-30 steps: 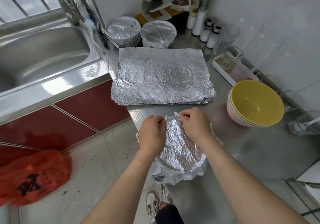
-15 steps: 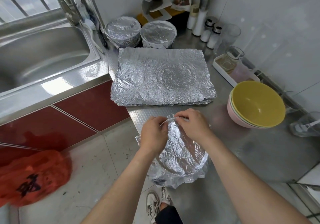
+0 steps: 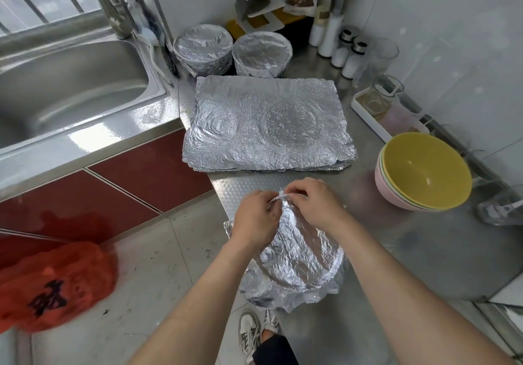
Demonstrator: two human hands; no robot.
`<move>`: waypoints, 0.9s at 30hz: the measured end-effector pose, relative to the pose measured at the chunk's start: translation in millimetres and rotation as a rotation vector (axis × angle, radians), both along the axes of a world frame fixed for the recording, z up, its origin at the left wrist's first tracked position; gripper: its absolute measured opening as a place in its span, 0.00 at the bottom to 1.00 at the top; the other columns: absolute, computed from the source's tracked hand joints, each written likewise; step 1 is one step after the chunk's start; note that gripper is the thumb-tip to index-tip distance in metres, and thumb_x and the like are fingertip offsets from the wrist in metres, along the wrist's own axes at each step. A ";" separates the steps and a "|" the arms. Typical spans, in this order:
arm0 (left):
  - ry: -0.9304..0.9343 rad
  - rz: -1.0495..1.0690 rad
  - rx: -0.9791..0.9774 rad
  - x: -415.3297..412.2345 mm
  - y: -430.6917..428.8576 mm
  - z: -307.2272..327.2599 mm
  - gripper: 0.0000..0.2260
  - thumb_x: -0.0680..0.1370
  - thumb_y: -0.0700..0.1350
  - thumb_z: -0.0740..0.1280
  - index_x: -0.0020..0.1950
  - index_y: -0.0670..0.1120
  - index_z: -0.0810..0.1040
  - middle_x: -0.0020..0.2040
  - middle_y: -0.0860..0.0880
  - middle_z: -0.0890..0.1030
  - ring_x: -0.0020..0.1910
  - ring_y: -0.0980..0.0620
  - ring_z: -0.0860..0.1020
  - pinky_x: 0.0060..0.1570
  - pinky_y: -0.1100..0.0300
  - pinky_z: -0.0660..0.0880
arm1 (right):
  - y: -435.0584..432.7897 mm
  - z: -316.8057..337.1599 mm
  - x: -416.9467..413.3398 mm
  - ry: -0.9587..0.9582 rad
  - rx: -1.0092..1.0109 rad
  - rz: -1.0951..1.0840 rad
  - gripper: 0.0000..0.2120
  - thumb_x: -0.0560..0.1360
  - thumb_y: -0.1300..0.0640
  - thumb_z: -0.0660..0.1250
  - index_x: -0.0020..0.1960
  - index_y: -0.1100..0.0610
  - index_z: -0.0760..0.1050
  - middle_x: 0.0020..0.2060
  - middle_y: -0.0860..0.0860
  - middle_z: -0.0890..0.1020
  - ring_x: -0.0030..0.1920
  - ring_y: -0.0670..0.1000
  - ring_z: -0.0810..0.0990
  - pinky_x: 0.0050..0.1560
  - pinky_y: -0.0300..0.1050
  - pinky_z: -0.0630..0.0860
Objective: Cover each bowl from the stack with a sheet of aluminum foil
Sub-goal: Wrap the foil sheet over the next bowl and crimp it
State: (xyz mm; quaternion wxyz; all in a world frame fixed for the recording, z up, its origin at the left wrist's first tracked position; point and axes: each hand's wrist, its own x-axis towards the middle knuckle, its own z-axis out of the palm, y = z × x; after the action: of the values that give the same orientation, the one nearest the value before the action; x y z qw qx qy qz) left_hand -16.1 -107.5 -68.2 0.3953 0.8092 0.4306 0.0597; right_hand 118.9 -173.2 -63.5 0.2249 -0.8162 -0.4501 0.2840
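The steel tabletop (image 3: 402,251) carries a pile of foil sheets (image 3: 266,127), then a stack of bowls (image 3: 424,172) at right. Near its front edge sits a foil-covered bowl (image 3: 300,263); the left hand (image 3: 254,217) and right hand (image 3: 317,206) seemingly pinch its far foil edge with narrowed fingers.

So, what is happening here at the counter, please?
A person is covering bowls with aluminum foil. The left hand and the right hand both pinch the far edge of the foil sheet laid over a bowl at the counter's near edge. Two foil-covered bowls stand at the back by the sink. A pile of foil sheets lies in the middle, and a stack of uncovered bowls waits on the right.
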 end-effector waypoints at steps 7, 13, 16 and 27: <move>0.025 -0.021 -0.003 2.4 -0.4 2.7 0.14 0.81 0.44 0.60 0.64 0.46 0.78 0.56 0.44 0.78 0.55 0.46 0.75 0.54 0.55 0.71 | 0.9 -2.1 3.7 0.023 -0.029 0.048 0.06 0.78 0.54 0.65 0.53 0.49 0.79 0.49 0.50 0.77 0.56 0.52 0.72 0.60 0.50 0.71; 0.066 -0.081 0.050 8.7 1.6 7.4 0.17 0.81 0.43 0.59 0.68 0.46 0.76 0.58 0.45 0.77 0.57 0.45 0.76 0.53 0.59 0.68 | -5.0 -0.7 5.4 -0.040 -0.028 0.061 0.24 0.77 0.52 0.66 0.72 0.50 0.66 0.69 0.49 0.67 0.69 0.53 0.61 0.70 0.51 0.61; 0.082 -0.111 0.068 9.6 2.5 6.3 0.17 0.80 0.43 0.58 0.68 0.49 0.76 0.55 0.45 0.77 0.54 0.45 0.76 0.49 0.60 0.67 | -3.6 5.2 5.7 -0.096 -0.080 0.159 0.20 0.79 0.52 0.63 0.70 0.45 0.68 0.72 0.43 0.65 0.72 0.48 0.57 0.69 0.56 0.58; -0.059 -0.013 0.125 -5.7 -4.1 2.8 0.11 0.82 0.45 0.62 0.58 0.45 0.83 0.48 0.45 0.79 0.46 0.47 0.76 0.40 0.60 0.62 | 1.7 9.4 6.6 -0.259 -0.002 0.211 0.05 0.76 0.50 0.68 0.49 0.50 0.80 0.48 0.44 0.80 0.57 0.47 0.72 0.57 0.49 0.63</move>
State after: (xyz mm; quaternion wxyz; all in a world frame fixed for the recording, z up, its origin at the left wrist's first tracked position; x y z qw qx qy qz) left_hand -21.8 -111.6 -65.5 0.3569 0.8330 0.4088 0.1076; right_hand 125.6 -171.5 -54.1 0.1330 -0.7943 -0.5582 0.1992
